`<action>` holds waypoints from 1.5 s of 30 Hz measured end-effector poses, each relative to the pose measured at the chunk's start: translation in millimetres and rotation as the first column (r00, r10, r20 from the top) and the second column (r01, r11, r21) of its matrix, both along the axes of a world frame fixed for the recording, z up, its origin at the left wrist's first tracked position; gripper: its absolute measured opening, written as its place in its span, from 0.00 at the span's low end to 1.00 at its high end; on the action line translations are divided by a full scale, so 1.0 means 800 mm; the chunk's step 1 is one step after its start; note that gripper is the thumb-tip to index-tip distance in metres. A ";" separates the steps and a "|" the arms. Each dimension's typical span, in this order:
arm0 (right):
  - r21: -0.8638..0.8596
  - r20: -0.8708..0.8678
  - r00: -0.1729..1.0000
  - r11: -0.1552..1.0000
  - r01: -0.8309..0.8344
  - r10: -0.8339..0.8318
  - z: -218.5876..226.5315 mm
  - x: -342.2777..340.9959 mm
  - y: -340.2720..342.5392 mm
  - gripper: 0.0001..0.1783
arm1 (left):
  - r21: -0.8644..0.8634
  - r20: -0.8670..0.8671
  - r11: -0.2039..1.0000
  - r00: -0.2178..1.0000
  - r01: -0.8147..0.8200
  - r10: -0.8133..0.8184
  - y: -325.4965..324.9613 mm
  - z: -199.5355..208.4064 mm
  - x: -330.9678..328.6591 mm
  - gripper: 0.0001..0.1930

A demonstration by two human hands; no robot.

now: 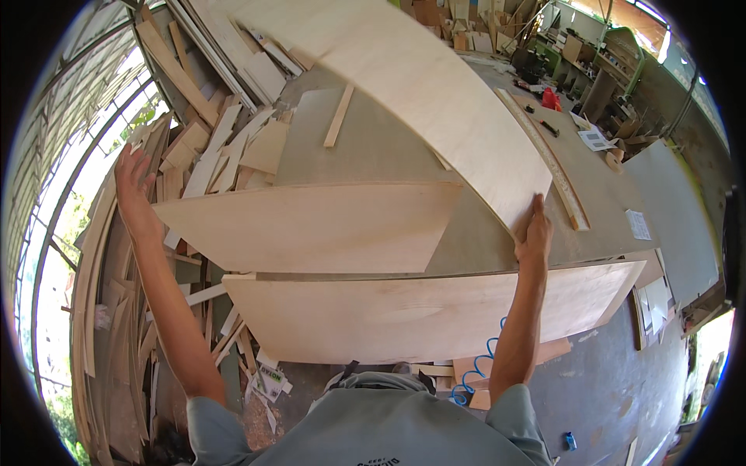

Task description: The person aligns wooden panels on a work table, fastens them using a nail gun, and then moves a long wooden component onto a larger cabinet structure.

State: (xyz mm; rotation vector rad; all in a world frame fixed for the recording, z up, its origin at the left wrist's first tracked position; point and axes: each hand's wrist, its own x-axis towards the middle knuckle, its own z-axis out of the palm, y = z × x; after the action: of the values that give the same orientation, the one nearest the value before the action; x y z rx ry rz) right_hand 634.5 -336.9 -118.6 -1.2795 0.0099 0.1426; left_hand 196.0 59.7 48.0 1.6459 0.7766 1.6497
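Note:
My right hand (535,234) grips the near end of a long pale plywood panel (458,109). The panel slants from there across the worktable (614,206) toward the upper left, past the picture's edge. At the far left my left hand (135,177) is held out with its fingers apart, beside a pile of scrap boards (194,151); it holds nothing. Between my arms lies a shorter plywood panel (318,225) with slanted ends. Nearer to me, a second plywood panel (420,311) runs along the table's front, partly covered by my right forearm.
A small batten (339,116) and a long narrow wood strip (548,163) lie on the table. Beyond the strip are a red object (550,99) and papers (596,140). A coiled blue hose (474,373) hangs near my right side. Offcuts (268,384) litter the floor.

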 end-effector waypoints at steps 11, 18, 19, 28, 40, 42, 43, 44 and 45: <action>-0.157 0.317 0.933 0.979 -0.128 0.173 0.126 -0.072 0.152 0.21 | -0.310 0.300 0.832 0.878 0.460 -0.373 0.291 -0.052 -0.120 0.37; -0.428 0.363 0.859 0.884 -0.191 0.361 0.099 -0.033 0.152 0.14 | -0.409 0.076 0.875 0.965 0.260 -0.251 0.301 -0.154 -0.147 0.30; -0.461 0.323 0.843 0.850 -0.256 0.429 0.100 -0.041 0.155 0.13 | -0.405 0.051 0.887 0.975 0.220 -0.218 0.285 -0.152 -0.153 0.30; -0.549 0.297 0.791 0.773 -0.317 0.535 0.069 0.024 0.148 0.12 | -0.467 0.031 0.857 0.972 0.220 -0.232 0.263 -0.161 -0.121 0.29; -0.245 0.216 0.846 0.866 -0.436 0.487 0.065 -0.007 0.161 0.11 | -0.393 0.328 0.831 0.905 0.393 -0.272 0.285 -0.196 -0.119 0.24; -0.170 0.203 0.858 0.879 -0.444 0.473 0.061 -0.004 0.153 0.13 | -0.401 0.330 0.817 0.897 0.416 -0.295 0.278 -0.194 -0.111 0.24; -0.096 0.190 0.871 0.891 -0.443 0.453 0.062 -0.014 0.151 0.15 | -0.404 0.328 0.812 0.895 0.421 -0.301 0.277 -0.193 -0.112 0.23; -0.021 0.175 0.884 0.899 -0.437 0.434 0.061 -0.026 0.149 0.17 | -0.403 0.314 0.821 0.904 0.404 -0.291 0.276 -0.194 -0.113 0.24; -0.007 0.186 0.909 0.926 -0.378 0.373 0.058 -0.032 0.141 0.19 | -0.398 0.303 0.830 0.910 0.391 -0.284 0.278 -0.194 -0.113 0.24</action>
State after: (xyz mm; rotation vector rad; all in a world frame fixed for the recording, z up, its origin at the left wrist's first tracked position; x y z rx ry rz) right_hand 608.6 -223.7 -72.0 -1.2505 -0.4005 0.3539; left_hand 105.8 281.9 -107.1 1.1552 0.6411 1.2576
